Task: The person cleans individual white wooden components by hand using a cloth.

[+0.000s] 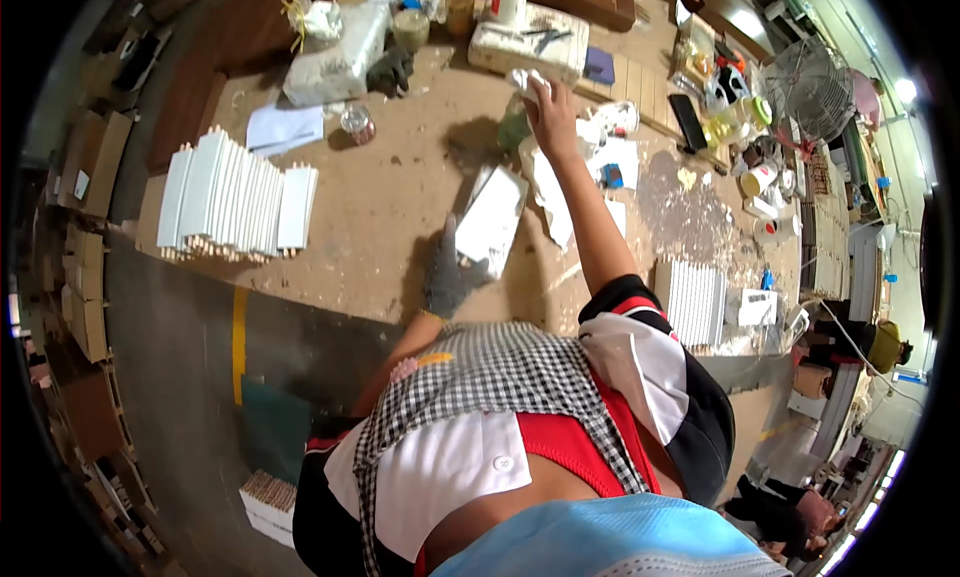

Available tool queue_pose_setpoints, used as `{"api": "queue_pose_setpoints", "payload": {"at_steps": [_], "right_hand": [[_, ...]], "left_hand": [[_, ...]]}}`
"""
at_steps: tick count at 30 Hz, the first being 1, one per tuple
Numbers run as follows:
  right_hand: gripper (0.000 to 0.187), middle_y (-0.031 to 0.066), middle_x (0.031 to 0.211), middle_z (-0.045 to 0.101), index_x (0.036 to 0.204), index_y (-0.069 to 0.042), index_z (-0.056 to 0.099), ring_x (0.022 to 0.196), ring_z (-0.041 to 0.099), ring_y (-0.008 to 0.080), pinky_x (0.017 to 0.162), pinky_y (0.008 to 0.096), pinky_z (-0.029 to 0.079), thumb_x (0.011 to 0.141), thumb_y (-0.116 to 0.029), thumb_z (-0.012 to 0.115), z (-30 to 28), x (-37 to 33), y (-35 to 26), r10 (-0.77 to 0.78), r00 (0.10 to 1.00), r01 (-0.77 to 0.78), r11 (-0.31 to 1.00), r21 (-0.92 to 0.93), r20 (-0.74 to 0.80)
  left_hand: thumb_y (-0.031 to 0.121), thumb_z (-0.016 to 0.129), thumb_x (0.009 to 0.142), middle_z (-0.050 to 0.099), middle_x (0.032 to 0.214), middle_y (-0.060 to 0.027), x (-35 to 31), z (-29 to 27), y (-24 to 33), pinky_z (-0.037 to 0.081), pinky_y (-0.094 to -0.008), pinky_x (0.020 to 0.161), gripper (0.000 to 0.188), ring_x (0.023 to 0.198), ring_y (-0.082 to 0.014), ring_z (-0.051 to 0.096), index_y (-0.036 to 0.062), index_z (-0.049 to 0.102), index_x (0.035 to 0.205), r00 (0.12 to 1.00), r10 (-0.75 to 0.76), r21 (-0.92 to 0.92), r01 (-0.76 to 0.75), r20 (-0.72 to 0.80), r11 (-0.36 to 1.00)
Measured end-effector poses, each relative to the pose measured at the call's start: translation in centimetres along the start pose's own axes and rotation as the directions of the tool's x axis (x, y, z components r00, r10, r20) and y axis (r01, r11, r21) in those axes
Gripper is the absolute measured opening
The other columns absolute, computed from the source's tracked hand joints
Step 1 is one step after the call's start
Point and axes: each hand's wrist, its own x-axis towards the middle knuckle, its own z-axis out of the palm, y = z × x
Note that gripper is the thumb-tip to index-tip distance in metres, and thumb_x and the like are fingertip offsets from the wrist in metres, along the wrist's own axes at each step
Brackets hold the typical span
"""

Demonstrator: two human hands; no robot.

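Note:
My left hand (pixel 452 273), in a grey work glove, grips the near end of a flat white rectangular panel (pixel 492 220) lying on the brown workbench (pixel 390 192). My right hand (pixel 552 112) is bare and stretched far across the bench. It is closed on a crumpled white cloth (pixel 525 80) above a greenish bottle (pixel 514 127). White sheets and rags (pixel 548 192) lie just right of the panel, under my right forearm.
A row of white slats with wooden dowels (pixel 235 195) stands on the bench's left. Another white slatted stack (pixel 692 299) sits at the right edge. Bottles, jars, paint cups and a grey glove (pixel 390 69) crowd the far side. A fan (pixel 808 89) stands at the far right.

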Motion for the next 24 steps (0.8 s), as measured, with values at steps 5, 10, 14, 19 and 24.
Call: {"api": "queue_pose_setpoints", "payload": {"at_steps": [5, 10, 14, 19, 24], "right_hand": [[0.039, 0.0231, 0.107, 0.059, 0.12, -0.001, 0.057, 0.098, 0.057, 0.042, 0.086, 0.0481, 0.047, 0.086, -0.01, 0.072, -2.2, 1.0, 1.8, 0.093, 0.996, -0.094, 0.986, 0.139, 0.015], [0.039, 0.0165, 0.107, 0.068, 0.121, 0.004, 0.056, 0.09, 0.069, 0.0231, 0.078, 0.0316, 0.054, 0.101, -0.029, 0.061, -6.2, -0.7, 4.8, 0.773, 0.603, -0.512, 0.564, 0.648, -0.196], [0.039, 0.0157, 0.125, 0.064, 0.131, -0.001, 0.054, 0.11, 0.066, 0.0298, 0.09, 0.0437, 0.058, 0.104, -0.028, 0.055, -5.0, -5.0, 6.4, 0.777, 0.402, -0.187, -0.448, 0.874, 0.485], [0.037, 0.0135, 0.125, 0.065, 0.133, -0.002, 0.053, 0.108, 0.066, 0.031, 0.089, 0.0459, 0.058, 0.104, -0.024, 0.054, -2.8, -6.8, 6.0, 0.691, 0.357, -0.098, -0.641, 0.761, 0.628], [0.039, 0.0136, 0.115, 0.066, 0.125, 0.002, 0.055, 0.105, 0.065, 0.0281, 0.09, 0.0404, 0.053, 0.099, -0.026, 0.063, -2.8, -3.0, 1.9, 0.909, 0.416, -0.545, 0.242, 0.802, 0.008]], "left_hand": [[0.021, 0.079, 0.082, 0.042, 0.148, -0.0253, -0.1, -0.4, 0.7, 0.042, -0.04, 0.108, 0.1, 0.131, -0.0321, 0.048, -0.0036, 0.016, 0.155, 0.999, 0.023, 0.024, -0.024, 0.032, 0.999], [0.022, 0.077, 0.083, 0.039, 0.149, -0.0271, 0.2, -0.2, 2.2, 0.04, -0.0412, 0.111, 0.096, 0.136, -0.0349, 0.044, -0.0038, 0.018, 0.155, 1.0, -0.007, -0.219, 0.013, 0.027, 0.976], [0.027, 0.078, 0.084, 0.038, 0.15, -0.0277, 0.4, -0.9, 4.6, 0.04, -0.0422, 0.11, 0.096, 0.136, -0.0361, 0.044, -0.0048, 0.02, 0.154, 0.986, -0.152, -0.296, 0.167, 0.075, 0.941], [0.034, 0.079, 0.084, 0.042, 0.146, -0.0277, -0.1, -1.5, 5.5, 0.041, -0.0427, 0.109, 0.097, 0.133, -0.0361, 0.046, -0.0051, 0.023, 0.152, 0.994, -0.104, -0.054, 0.105, 0.029, 0.993], [0.004, 0.075, 0.081, 0.044, 0.141, -0.0196, -0.9, 0.1, 1.8, 0.048, -0.0373, 0.102, 0.096, 0.124, -0.0263, 0.051, -0.001, 0.014, 0.155, 1.0, -0.001, -0.235, -0.002, -0.013, 0.972]]}}
